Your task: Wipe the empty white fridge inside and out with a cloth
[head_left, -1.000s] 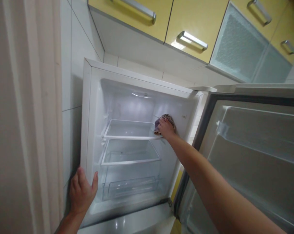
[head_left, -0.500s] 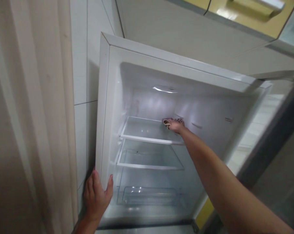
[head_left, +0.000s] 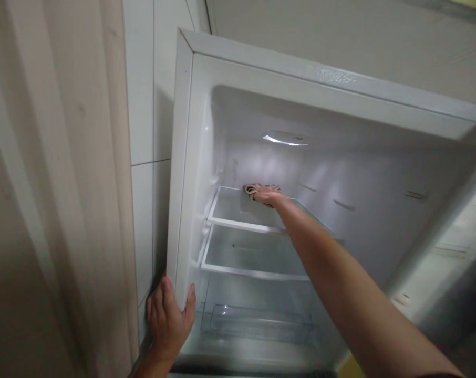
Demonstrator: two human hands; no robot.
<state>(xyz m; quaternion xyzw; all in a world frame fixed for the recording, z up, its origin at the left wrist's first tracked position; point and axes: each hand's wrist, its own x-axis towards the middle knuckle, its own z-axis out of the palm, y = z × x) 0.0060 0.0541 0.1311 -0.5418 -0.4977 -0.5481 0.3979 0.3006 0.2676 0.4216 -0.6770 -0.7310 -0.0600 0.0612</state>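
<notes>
An empty white fridge [head_left: 185,157] stands open before me. My right hand [head_left: 266,195] reaches deep inside and presses a patterned cloth [head_left: 250,189] onto the back of the top glass shelf [head_left: 238,218]; the fingers are closed on the cloth. My left hand [head_left: 168,320] grips the fridge's left front edge low down, thumb inside the frame and fingers round the outer side. A second glass shelf [head_left: 254,260] and a clear drawer [head_left: 257,320] lie below.
A beige curtain [head_left: 52,199] hangs at the left, with a white tiled wall [head_left: 143,115] between it and the fridge. The fridge's interior lamp [head_left: 285,138] glows at the top. The open door's edge [head_left: 454,294] is at the right.
My right hand has slid the cloth leftward and deeper, from the right inner wall onto the top shelf. The view has moved closer and left; the cupboards and door have left the frame.
</notes>
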